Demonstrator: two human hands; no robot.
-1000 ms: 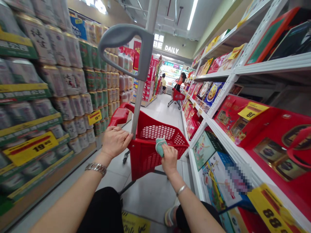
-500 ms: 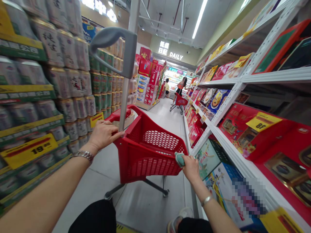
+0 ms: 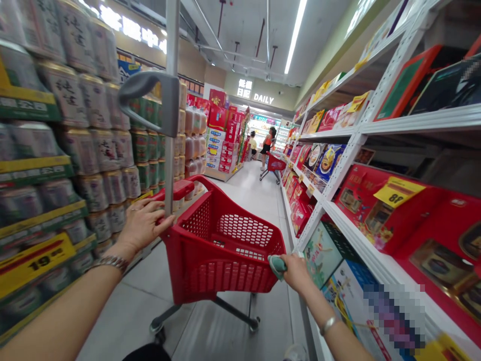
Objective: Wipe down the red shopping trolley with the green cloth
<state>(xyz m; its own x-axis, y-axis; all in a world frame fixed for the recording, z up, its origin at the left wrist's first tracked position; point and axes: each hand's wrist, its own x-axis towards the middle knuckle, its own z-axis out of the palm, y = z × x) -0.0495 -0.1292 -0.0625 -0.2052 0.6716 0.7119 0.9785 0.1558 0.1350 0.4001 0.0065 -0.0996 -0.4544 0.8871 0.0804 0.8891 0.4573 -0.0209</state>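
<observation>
A red plastic shopping cart point(image 3: 235, 277) stands in front of me, its perforated basket showing nothing inside. My left hand point(image 3: 145, 224) is closed over the cart's red upper edge, beside the foot of a metal pole point(image 3: 172, 168). High on that pole sits a grey loop handle point(image 3: 170, 106). At the basket's right corner, my right hand point(image 3: 298, 272) grips a small mint-green item point(image 3: 277, 265), perhaps cloth or a pouch. That item rests against the basket rim; whether the fingers also hold the cart is hidden.
Stacked beer cans point(image 3: 99, 143) line the left side. White shelves point(image 3: 334, 125) with red gift boxes point(image 3: 379, 205) run close along the right. Down the tiled aisle point(image 3: 248, 193) are another red cart point(image 3: 274, 163), a person in orange point(image 3: 268, 135) and a second person point(image 3: 253, 145).
The cart and both my hands have advanced along the aisle, with the pole now further left in view. Both hands keep their grips. The person in orange now appears further left.
</observation>
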